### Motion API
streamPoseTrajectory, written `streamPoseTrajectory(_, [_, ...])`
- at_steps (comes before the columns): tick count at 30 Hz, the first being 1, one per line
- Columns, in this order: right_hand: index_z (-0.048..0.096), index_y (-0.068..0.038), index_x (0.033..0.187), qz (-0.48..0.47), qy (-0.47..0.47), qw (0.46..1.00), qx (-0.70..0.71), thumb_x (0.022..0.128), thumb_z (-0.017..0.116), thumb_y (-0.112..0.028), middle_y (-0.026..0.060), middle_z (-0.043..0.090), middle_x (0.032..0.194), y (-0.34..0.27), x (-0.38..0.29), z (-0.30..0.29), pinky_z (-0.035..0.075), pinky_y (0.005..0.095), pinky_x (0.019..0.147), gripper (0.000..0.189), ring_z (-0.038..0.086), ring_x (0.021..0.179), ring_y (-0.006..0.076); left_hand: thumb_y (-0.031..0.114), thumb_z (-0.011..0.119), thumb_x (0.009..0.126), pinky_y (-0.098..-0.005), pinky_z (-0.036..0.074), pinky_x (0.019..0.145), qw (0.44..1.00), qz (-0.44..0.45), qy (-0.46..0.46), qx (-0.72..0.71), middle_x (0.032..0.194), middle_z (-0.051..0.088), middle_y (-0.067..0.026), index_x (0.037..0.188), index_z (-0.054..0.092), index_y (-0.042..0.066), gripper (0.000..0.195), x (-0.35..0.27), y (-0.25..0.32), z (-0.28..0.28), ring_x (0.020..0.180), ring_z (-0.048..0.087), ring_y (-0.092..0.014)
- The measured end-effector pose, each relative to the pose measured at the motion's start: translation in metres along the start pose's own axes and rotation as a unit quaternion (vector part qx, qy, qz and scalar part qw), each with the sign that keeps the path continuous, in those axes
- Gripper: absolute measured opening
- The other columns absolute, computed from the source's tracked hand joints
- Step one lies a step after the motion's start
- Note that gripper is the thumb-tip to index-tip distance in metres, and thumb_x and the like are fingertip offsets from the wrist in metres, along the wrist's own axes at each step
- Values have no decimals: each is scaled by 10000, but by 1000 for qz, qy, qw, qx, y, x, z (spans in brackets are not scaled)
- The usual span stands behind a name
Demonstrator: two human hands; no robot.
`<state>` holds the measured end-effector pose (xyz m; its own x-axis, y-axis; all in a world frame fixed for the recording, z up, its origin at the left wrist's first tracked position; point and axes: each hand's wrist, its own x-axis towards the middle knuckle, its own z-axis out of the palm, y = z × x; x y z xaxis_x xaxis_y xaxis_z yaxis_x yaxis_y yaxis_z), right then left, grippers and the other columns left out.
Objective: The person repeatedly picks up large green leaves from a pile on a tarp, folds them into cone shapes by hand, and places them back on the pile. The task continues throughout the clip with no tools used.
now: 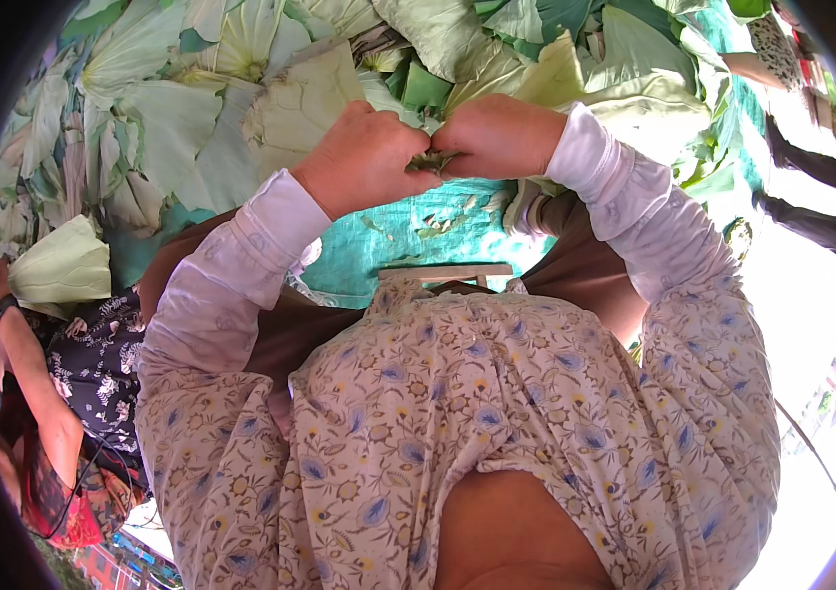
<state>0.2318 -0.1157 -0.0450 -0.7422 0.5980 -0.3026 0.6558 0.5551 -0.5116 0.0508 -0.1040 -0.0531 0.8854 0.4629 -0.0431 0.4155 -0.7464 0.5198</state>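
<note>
Both hands meet in front of me, fingers curled and fingertips touching or nearly so. My left hand (370, 158) and my right hand (499, 136) pinch a small crumpled piece of green leaf (434, 161) between them; most of it is hidden by the fingers. Just beyond the hands lies a heap of large pale-green leaves, which look like lotus leaves (248, 55). One broad yellowish leaf (307, 103) with a ragged edge rests right behind my left hand. Leaf scraps (440, 225) lie on the turquoise sheet (351, 254) below the hands.
A small wooden stool (444, 273) stands between my knees. At the left, a person's forearm (38, 369) reaches beside a pale leaf (64, 262). Dark-trousered legs (820, 214) of another person show at the right. White string (315, 291) lies near my left knee.
</note>
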Motion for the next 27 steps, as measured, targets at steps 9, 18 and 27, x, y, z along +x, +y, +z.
streamPoseTrajectory(9, [599, -72, 770, -17, -95, 987, 129, 726, 560, -345, 107, 572, 623, -12, -4, -12, 422, 374, 559, 280, 553, 597, 279, 195, 710, 584, -294, 436, 561, 939, -89, -167, -288, 666, 592, -115, 754, 604, 9, 274, 0, -9, 7, 585, 554, -202])
streamPoseTrajectory(18, [604, -97, 716, -63, -78, 992, 76, 696, 576, -322, 119, 552, 590, -22, -18, -4, 423, 402, 522, 228, 542, 576, 309, 203, 627, 605, -390, 404, 449, 990, 43, -65, -117, 509, 501, -124, 557, 554, 70, 159, -13, 14, 15, 510, 529, -300])
streamPoseTrajectory(27, [517, -115, 558, -157, 37, 987, 5, 611, 531, -158, 13, 510, 535, -37, -35, 9, 401, 318, 507, 70, 535, 571, 191, 86, 554, 565, -355, 437, 474, 979, 94, -158, -86, 544, 532, -90, 569, 547, 55, 32, -21, 35, -22, 573, 553, -231])
